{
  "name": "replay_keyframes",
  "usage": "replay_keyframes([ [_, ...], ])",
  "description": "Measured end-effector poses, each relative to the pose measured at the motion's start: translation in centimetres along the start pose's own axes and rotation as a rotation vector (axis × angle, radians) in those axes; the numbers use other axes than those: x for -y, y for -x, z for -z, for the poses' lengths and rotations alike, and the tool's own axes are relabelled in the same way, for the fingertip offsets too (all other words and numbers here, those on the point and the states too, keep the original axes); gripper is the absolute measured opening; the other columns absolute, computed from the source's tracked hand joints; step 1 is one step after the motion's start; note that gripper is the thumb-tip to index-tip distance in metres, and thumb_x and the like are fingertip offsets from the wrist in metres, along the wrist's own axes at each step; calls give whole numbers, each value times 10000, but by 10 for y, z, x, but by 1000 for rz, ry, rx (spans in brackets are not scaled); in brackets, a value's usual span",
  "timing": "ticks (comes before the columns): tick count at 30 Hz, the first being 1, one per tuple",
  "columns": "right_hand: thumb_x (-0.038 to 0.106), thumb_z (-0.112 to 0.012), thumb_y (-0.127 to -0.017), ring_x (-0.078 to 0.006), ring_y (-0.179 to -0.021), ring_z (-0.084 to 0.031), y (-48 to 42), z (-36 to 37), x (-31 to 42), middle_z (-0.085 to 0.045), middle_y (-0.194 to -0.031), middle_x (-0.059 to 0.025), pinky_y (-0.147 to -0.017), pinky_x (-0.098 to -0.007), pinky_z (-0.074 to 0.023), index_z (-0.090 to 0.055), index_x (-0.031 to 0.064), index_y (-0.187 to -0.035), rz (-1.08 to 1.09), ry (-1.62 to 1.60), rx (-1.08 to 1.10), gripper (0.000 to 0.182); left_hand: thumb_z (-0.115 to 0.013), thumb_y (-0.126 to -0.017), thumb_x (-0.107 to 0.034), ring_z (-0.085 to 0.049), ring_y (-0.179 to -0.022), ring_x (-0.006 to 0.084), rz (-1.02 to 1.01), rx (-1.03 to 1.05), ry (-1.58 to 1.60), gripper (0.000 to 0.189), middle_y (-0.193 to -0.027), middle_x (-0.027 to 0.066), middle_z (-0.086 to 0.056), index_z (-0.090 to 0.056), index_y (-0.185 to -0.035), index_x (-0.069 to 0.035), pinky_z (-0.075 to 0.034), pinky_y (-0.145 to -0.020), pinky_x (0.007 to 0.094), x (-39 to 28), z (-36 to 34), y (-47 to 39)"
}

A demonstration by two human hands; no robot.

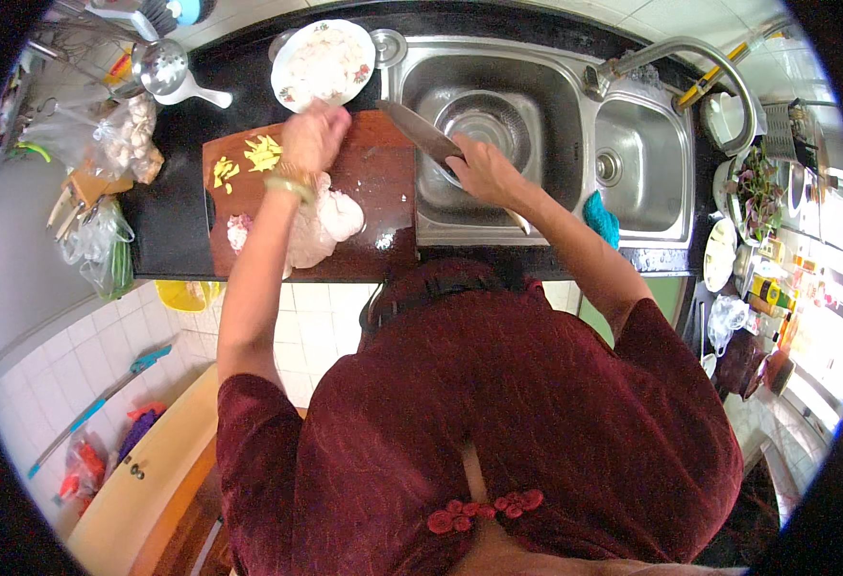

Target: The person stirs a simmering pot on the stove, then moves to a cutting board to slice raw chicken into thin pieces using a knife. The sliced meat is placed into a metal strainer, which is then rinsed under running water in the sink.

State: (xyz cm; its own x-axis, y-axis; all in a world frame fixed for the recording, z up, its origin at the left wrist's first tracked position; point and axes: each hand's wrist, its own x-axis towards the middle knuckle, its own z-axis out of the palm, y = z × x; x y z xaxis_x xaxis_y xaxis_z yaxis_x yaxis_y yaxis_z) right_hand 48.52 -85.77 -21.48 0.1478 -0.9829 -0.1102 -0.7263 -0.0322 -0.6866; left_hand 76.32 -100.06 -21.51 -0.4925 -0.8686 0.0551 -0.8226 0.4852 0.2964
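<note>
My right hand grips a kitchen knife, its broad blade pointing up and left over the sink's near-left edge. Blurred by motion, my left hand is at the near rim of a white floral plate heaped with pale raw pieces. Whether its fingers hold anything is unclear. Below that wrist, a pale piece of raw meat lies on a wet brown cutting board, partly hidden by my forearm. Yellow slivers, apparently ginger, and a small pinkish heap sit on the board's left.
Right of the board, a double steel sink holds a round metal bowl; a teal cloth drapes its divider. A curved faucet arches behind. Bagged garlic, a knife block and a skimmer stand left.
</note>
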Motion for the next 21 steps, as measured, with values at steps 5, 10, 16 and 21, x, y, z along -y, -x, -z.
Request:
replay_keyframes([
  [5,140,-565,-875,-462,-880,-630,-18,-2,16,-626,-947,-261,-802,-531,-509,-566,-2,-1059,100,-37,0,233,-721,-792,-158,-626,-813,311,-338,40,193,178,-850,110,-640,-726,-951,-78,-523,-760,408,-70,-26,87],
  [10,120,-592,-832,-453,-938,-610,-44,-25,32,-552,-1088,-235,-849,-509,-506,-572,23,-1057,222,-77,3,246,-638,-812,-120,-624,-799,287,-421,15,64,91,-856,111,-641,-671,-862,-51,-510,-725,399,-76,-56,97],
  [16,62,-652,-796,-424,-1058,-565,-58,-53,46,-447,-1199,-207,-910,-466,-490,-515,6,-1171,219,-29,97,402,-668,-778,-133,-624,-739,298,-407,-138,-26,89,-801,113,-629,-636,-795,-51,-515,-699,400,-80,-62,97],
  [21,41,-666,-762,-458,-959,-592,-60,-71,38,-413,-1165,-257,-866,-495,-511,-507,-30,-1135,315,1,-3,412,-651,-779,-72,-622,-720,329,-256,-62,288,45,-754,132,-603,-617,-787,-44,-514,-666,422,-65,-31,103],
])
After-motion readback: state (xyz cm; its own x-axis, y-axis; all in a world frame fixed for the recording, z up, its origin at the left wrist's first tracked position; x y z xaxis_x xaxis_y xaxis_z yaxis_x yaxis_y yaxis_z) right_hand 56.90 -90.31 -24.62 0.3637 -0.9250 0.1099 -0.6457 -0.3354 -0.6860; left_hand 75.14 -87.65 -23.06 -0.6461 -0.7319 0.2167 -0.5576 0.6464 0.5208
